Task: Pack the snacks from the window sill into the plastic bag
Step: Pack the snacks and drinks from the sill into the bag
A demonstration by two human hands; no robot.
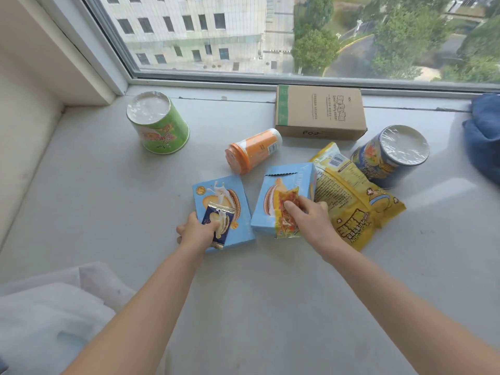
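Both hands clench: left grip (196, 231) grasping navy packet (218, 226), right grip (311, 215) orange packet (286, 212).

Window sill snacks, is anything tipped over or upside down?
Yes. The orange bottle lies on its side, and the green cup and blue cup both stand upside down, bases up. Nothing looks spilled.

Both arms bare, extended forward from bottom of frame, converging toward centre. Left hand (196, 231): palm down, fingers curled around the near edge of what it grips, thumb on top. Right hand (308, 212): palm down, wrist angled slightly inward, fingers (293, 205) bent and pinching at the tips.
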